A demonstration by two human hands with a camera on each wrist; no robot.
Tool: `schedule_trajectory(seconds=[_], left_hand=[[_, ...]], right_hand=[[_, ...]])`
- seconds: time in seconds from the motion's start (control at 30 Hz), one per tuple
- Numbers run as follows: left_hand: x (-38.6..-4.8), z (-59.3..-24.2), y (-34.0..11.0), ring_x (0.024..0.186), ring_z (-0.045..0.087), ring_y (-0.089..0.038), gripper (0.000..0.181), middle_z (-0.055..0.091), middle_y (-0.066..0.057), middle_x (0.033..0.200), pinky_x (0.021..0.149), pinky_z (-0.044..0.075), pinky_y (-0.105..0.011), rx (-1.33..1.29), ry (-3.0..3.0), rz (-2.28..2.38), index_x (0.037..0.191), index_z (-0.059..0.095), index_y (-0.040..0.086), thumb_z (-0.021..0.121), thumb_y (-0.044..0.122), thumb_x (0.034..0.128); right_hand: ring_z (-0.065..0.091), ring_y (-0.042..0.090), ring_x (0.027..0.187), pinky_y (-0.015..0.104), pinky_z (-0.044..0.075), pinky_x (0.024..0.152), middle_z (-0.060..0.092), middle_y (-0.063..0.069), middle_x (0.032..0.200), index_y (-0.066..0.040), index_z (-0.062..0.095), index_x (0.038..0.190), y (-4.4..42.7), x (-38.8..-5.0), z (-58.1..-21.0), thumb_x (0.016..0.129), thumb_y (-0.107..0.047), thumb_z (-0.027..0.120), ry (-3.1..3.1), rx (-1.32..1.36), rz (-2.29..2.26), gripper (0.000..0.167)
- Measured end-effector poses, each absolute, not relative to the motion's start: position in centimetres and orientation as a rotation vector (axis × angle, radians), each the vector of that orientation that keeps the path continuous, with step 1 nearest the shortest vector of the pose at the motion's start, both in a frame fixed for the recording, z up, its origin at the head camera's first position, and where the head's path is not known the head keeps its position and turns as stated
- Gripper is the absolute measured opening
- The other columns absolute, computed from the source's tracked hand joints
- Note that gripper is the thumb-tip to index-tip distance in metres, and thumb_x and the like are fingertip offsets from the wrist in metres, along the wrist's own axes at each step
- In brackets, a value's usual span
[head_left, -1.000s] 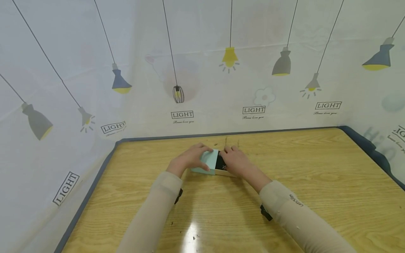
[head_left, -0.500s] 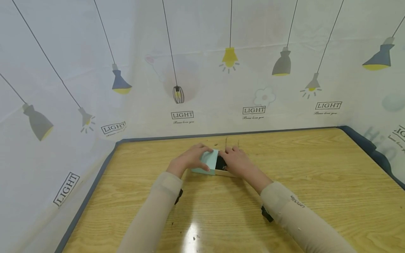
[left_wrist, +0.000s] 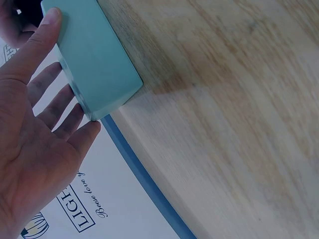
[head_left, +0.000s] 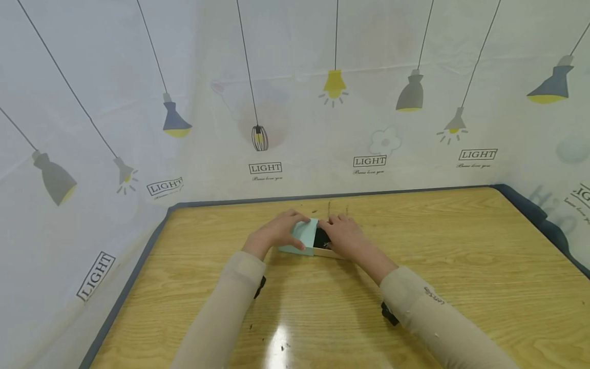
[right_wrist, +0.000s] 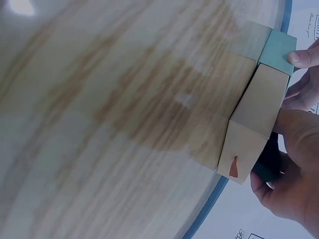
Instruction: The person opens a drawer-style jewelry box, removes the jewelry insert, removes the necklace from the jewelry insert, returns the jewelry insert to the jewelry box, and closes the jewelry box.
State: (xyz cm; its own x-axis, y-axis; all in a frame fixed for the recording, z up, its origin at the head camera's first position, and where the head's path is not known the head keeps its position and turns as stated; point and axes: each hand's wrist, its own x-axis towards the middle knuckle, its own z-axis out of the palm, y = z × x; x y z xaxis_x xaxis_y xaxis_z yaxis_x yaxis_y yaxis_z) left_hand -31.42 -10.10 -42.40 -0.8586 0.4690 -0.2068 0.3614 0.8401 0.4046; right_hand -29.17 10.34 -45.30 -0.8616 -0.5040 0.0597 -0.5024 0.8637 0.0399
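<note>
A pale teal slide-out box (head_left: 305, 233) lies on the table, its sleeve to the left and its beige inner tray (right_wrist: 256, 102) drawn partly out to the right. My left hand (head_left: 275, 231) grips the sleeve, thumb along the near edge and fingers on the far side. In the tray is a flat black thing (head_left: 321, 239) with a small pale mark; its kind cannot be made out. My right hand (head_left: 344, 237) is over the tray's outer end, its curled fingers pinching the black thing (right_wrist: 270, 158). A brown notch shows on the tray's end face.
The wooden table (head_left: 415, 230) spreads around the box, with dark specks and a bright glare spot near the front. Behind it hangs a white cloth (head_left: 295, 118) printed with lamps, edged by a blue border (head_left: 258, 200).
Hardly anything differs. The right forearm has shifted very slightly, while both hands and the box keep their places.
</note>
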Motion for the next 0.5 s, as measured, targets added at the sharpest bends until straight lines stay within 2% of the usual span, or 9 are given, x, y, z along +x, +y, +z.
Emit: schedule_trajectory(seconds=[0.27, 0.5], left_hand=[[-31.46, -42.39, -10.16, 0.143, 0.039, -0.027, 0.076, 0.039, -0.004, 0.156, 0.115, 0.04, -0.047, 0.634, 2.721, 0.511, 0.147, 0.048, 0.023, 0.084, 0.032, 0.0807], [-31.66, -42.59, -10.26, 0.143, 0.038, -0.027, 0.077, 0.039, -0.004, 0.157, 0.116, 0.04, -0.046, 0.64, 2.719, 0.509, 0.148, 0.048, 0.023, 0.084, 0.034, 0.0805]], right_hand=[[0.058, 0.031, 0.11, 0.044, 0.055, 0.093, 0.063, 0.01, 0.122, -0.018, 0.057, 0.136, 10.4, -29.02, -45.32, 0.086, -0.03, 0.079, -2.929, 0.803, -0.019, 0.055], [0.061, 0.028, 0.101, 0.042, 0.057, 0.084, 0.061, 0.01, 0.115, -0.015, 0.056, 0.138, 10.7, -28.84, -45.1, 0.087, -0.027, 0.078, -2.987, 0.759, 0.165, 0.057]])
